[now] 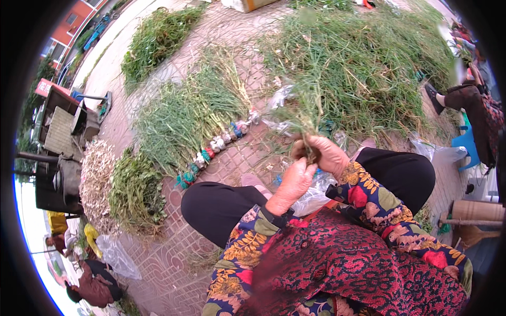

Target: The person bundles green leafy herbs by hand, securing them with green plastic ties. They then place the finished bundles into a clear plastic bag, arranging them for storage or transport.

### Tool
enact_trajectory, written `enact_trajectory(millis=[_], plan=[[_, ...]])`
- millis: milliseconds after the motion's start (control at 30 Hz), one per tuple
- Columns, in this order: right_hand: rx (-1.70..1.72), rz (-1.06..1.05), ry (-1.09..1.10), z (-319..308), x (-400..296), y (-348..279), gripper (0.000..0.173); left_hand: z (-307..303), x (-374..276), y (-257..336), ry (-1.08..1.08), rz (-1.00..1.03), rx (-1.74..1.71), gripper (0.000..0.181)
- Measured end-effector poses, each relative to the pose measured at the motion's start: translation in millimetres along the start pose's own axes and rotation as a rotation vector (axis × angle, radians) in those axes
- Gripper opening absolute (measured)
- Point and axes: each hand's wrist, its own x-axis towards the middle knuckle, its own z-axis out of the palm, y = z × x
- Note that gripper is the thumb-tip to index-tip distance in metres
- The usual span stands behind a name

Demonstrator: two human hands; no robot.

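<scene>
Between my knees, my right hand [326, 154] grips a bunch of thin green plant stalks [310, 118] near its lower end, leafy tops pointing away from me. My left hand [294, 181] pinches the base of the same bunch, its fingertips against my right hand. Beyond my left knee lies a row of green bundles [170, 126], their bases wrapped in coloured and white plastic [215, 144]. A large heap of loose green stalks [355, 79] spreads ahead and to the right. Crumpled clear plastic bags [316, 193] lie below my hands.
Leafy piles lie at the upper left [162, 39] and left [136, 193], beside a pale dried heap [97, 181]. A white box [249, 4] stands at the top. One person sits at the right [470, 98] near a blue stool [466, 146]; another is at lower left [95, 282].
</scene>
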Motion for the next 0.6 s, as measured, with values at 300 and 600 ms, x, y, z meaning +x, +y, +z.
enact_trajectory(millis=[300, 600], plan=[[0.656, -0.240, -0.128, 9, -8, -54, 0.013, -79, -29, 54, -0.183, 0.120, 0.698, 0.021], [0.579, -0.459, 0.269, -53, 4, -68, 0.021, -218, -35, 121, -0.464, -0.163, 0.553, 0.018]])
